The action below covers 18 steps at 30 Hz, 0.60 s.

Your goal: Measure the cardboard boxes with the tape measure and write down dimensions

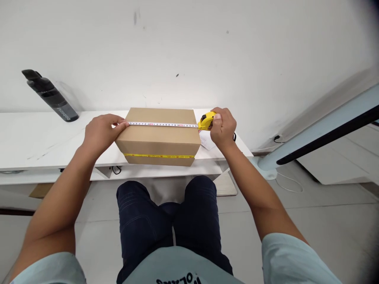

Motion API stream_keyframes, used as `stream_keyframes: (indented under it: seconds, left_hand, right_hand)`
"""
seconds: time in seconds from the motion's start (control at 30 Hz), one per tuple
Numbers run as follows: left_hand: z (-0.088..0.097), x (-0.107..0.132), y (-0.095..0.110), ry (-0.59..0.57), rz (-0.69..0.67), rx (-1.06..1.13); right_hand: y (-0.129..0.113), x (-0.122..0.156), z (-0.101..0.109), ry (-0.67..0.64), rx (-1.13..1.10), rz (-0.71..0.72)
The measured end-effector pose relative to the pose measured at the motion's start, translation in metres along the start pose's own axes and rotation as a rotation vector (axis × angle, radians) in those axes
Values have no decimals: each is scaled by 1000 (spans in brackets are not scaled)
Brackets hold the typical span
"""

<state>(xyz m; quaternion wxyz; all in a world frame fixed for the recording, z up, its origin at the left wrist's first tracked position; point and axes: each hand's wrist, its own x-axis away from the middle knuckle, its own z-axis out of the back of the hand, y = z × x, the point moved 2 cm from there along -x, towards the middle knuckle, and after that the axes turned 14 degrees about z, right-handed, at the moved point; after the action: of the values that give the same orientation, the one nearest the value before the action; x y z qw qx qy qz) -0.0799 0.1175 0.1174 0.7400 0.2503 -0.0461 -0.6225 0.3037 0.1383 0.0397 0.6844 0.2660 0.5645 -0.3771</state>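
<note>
A brown cardboard box (pixel 160 138) with yellow tape on its front face sits on a white table (pixel 38 138) by the wall. A white measuring tape blade (pixel 162 124) lies stretched across the box top from left to right. My left hand (pixel 102 130) pinches the blade's end against the box's left edge. At the box's right edge, my right hand (pixel 222 127) is closed round the yellow tape measure case (pixel 206 120).
A black handheld vacuum (pixel 49 95) leans against the wall at the table's back left. A white paper (pixel 207 141) lies right of the box. A pale blue and black bar (pixel 322 130) slants across the right. My legs are under the table.
</note>
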Motion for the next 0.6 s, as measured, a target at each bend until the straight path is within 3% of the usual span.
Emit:
stream_keyframes:
  seconds: [0.2, 0.3, 0.4, 0.5, 0.6]
  left_hand:
    - [-1, -6, -2, -20, -25, -69]
    - [-2, -19, -8, -49, -141, 38]
    - [8, -24, -14, -23, -226, 177]
    - [25, 3, -9, -35, -272, 287]
    - [21, 59, 12, -198, -333, 553]
  right_hand:
    - [0, 3, 1, 3, -35, 7]
    - [-1, 1, 2, 4, -31, -4]
    - [-7, -6, 13, 41, -5, 31]
    - [-24, -10, 39, 203, -3, 171]
    - [-50, 1, 64, 408, -27, 299]
